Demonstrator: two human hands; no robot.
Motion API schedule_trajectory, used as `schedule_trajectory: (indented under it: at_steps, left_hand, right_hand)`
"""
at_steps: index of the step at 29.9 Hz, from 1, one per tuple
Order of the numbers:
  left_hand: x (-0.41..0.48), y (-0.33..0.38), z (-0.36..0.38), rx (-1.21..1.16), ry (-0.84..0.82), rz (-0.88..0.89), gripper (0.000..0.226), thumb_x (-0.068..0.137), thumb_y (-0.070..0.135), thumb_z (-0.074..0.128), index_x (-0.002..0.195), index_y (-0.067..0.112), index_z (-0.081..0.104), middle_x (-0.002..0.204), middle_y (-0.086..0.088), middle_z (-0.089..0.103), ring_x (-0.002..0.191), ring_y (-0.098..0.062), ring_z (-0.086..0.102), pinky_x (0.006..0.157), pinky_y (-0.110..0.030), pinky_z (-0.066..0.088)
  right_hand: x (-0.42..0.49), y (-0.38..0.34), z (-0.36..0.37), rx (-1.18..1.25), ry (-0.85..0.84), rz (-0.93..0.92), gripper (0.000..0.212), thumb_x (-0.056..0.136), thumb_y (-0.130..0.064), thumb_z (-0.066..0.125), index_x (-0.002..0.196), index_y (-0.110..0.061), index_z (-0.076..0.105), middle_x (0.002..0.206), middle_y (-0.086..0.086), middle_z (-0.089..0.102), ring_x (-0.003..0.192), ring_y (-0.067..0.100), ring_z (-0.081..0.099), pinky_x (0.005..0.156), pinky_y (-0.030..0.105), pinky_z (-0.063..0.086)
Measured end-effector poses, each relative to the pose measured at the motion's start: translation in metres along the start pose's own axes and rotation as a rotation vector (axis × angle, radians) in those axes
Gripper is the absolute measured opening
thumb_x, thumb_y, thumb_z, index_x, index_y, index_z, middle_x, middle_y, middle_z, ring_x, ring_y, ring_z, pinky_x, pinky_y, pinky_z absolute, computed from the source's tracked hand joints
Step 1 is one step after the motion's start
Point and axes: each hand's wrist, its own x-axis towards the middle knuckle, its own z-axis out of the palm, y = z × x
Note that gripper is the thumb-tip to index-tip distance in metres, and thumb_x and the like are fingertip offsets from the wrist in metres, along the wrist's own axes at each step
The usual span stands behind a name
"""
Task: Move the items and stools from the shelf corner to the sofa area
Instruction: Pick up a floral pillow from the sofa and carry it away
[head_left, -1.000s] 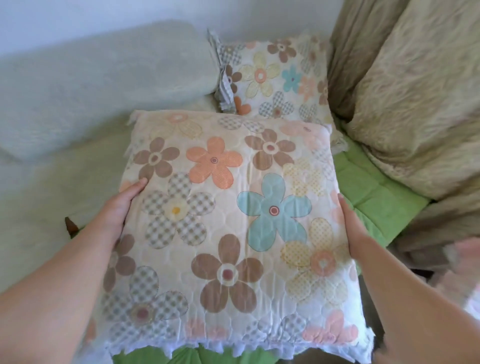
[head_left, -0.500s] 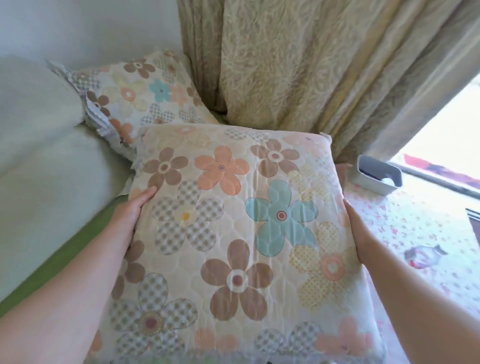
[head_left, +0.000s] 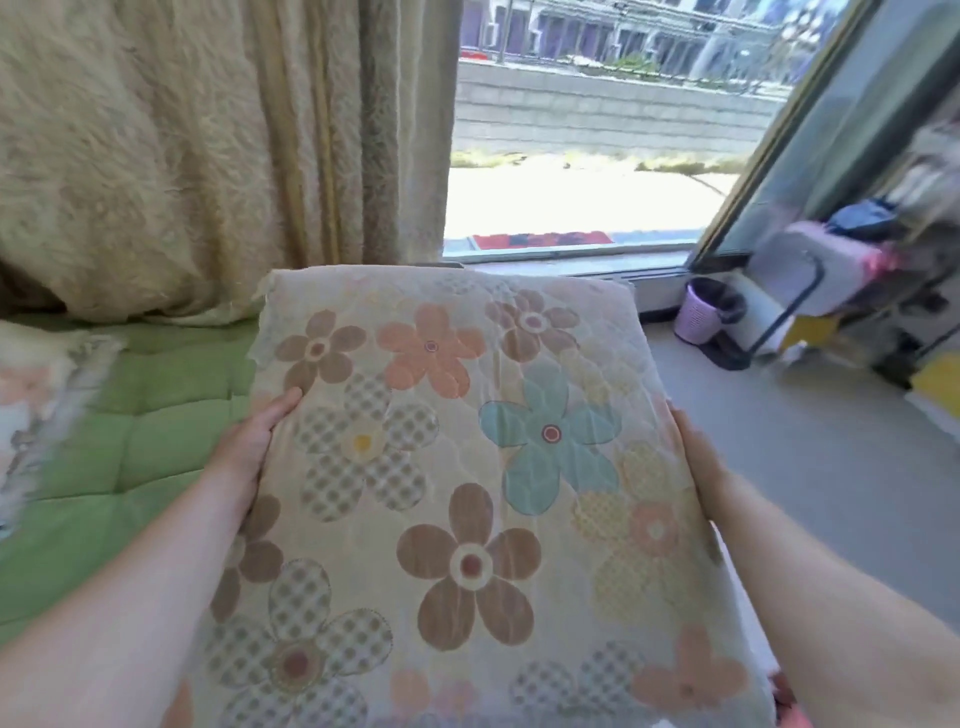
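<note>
your left hand (head_left: 248, 446) and right hand (head_left: 696, 467) clamp the flowered cushion (head_left: 467, 493) by its side edges, held in the air beside the green sofa seat (head_left: 130, 426). keep both grips even, and lower it flat onto the seat rather than tossing it.

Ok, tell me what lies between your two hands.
Head view: the flowered cushion fills the whole stretch, left hand on one edge, right hand on the other.

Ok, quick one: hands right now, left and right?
Left hand: gripping the left edge of the floral cushion.
Right hand: gripping the same cushion's right edge.
</note>
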Motion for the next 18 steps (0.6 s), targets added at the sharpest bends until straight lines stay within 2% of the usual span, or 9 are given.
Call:
schedule_trajectory:
  at_steps: [2, 4, 5, 8, 11, 12, 15, 17, 18]
  left_hand:
    - [0.006, -0.009, 0.032, 0.047, -0.086, -0.018, 0.075, 0.049, 0.052, 0.086, 0.114, 0.021, 0.069, 0.117, -0.005, 0.07, 0.109, -0.026, 0.065, 0.101, -0.046, 0.046]
    - [0.003, -0.019, 0.065, 0.071, -0.14, -0.058, 0.08, 0.047, 0.051, 0.086, 0.118, 0.019, 0.067, 0.116, -0.007, 0.069, 0.108, -0.028, 0.065, 0.097, -0.046, 0.049]
    - [-0.003, -0.024, 0.084, 0.079, -0.164, -0.062, 0.075, 0.052, 0.049, 0.084, 0.118, 0.018, 0.067, 0.116, -0.008, 0.069, 0.107, -0.03, 0.065, 0.094, -0.046, 0.05]
    - [-0.034, -0.047, 0.159, 0.146, -0.258, -0.025, 0.059, 0.066, 0.042, 0.077, 0.118, 0.016, 0.066, 0.117, -0.013, 0.067, 0.103, -0.032, 0.065, 0.086, -0.045, 0.053]
    - [-0.066, -0.072, 0.215, 0.194, -0.371, -0.003, 0.035, 0.083, 0.033, 0.064, 0.115, 0.019, 0.065, 0.101, -0.007, 0.071, 0.083, -0.023, 0.068, 0.072, -0.037, 0.053]
    - [-0.074, -0.08, 0.232, 0.212, -0.406, -0.025, 0.034, 0.084, 0.033, 0.064, 0.114, 0.021, 0.066, 0.101, -0.008, 0.071, 0.082, -0.023, 0.068, 0.073, -0.038, 0.053]
    - [-0.096, -0.105, 0.286, 0.263, -0.544, -0.07, 0.043, 0.08, 0.036, 0.067, 0.12, 0.022, 0.065, 0.116, -0.014, 0.068, 0.094, -0.029, 0.067, 0.081, -0.042, 0.054]
    - [-0.107, -0.122, 0.318, 0.311, -0.632, -0.093, 0.035, 0.083, 0.035, 0.064, 0.116, 0.024, 0.067, 0.108, -0.009, 0.072, 0.087, -0.025, 0.071, 0.076, -0.04, 0.058]
    - [-0.116, -0.132, 0.335, 0.359, -0.681, -0.126, 0.031, 0.085, 0.035, 0.061, 0.114, 0.025, 0.067, 0.099, -0.006, 0.075, 0.08, -0.022, 0.072, 0.07, -0.038, 0.06]
  right_hand:
    - [-0.013, 0.008, -0.033, 0.046, 0.085, 0.008, 0.035, 0.1, -0.036, 0.034, 0.102, -0.017, 0.064, 0.085, -0.004, 0.066, 0.074, -0.001, 0.064, 0.062, 0.018, 0.044]
    - [-0.031, 0.015, -0.065, 0.098, 0.137, -0.003, 0.032, 0.101, -0.031, 0.031, 0.092, -0.019, 0.06, 0.069, -0.006, 0.063, 0.061, -0.009, 0.064, 0.049, 0.009, 0.043]
    - [-0.041, 0.021, -0.082, 0.136, 0.156, -0.013, 0.03, 0.102, -0.028, 0.031, 0.095, -0.017, 0.058, 0.071, -0.004, 0.061, 0.054, -0.01, 0.061, 0.041, 0.005, 0.04]
    - [-0.077, 0.053, -0.148, 0.274, 0.278, 0.043, 0.03, 0.102, -0.028, 0.032, 0.105, -0.017, 0.059, 0.082, -0.004, 0.057, 0.09, 0.008, 0.057, 0.037, 0.003, 0.037]
    - [-0.116, 0.08, -0.194, 0.316, 0.389, 0.108, 0.033, 0.101, -0.028, 0.031, 0.088, -0.017, 0.06, 0.065, -0.005, 0.062, 0.08, 0.013, 0.063, 0.036, 0.007, 0.039]
    - [-0.128, 0.085, -0.205, 0.332, 0.427, 0.089, 0.035, 0.101, -0.029, 0.032, 0.089, -0.015, 0.062, 0.065, -0.006, 0.067, 0.09, 0.013, 0.061, 0.037, 0.01, 0.04]
    - [-0.162, 0.125, -0.256, 0.404, 0.604, 0.165, 0.039, 0.099, -0.035, 0.039, 0.122, -0.01, 0.057, 0.106, -0.001, 0.059, 0.114, 0.014, 0.048, 0.059, 0.021, 0.037]
    - [-0.187, 0.146, -0.277, 0.426, 0.655, 0.199, 0.053, 0.084, -0.064, 0.05, 0.114, -0.022, 0.061, 0.112, -0.005, 0.058, 0.108, 0.008, 0.05, 0.075, 0.013, 0.042]
    - [-0.201, 0.165, -0.291, 0.434, 0.679, 0.222, 0.072, 0.068, -0.078, 0.055, 0.113, -0.023, 0.066, 0.114, -0.004, 0.063, 0.109, 0.008, 0.054, 0.091, 0.02, 0.045]
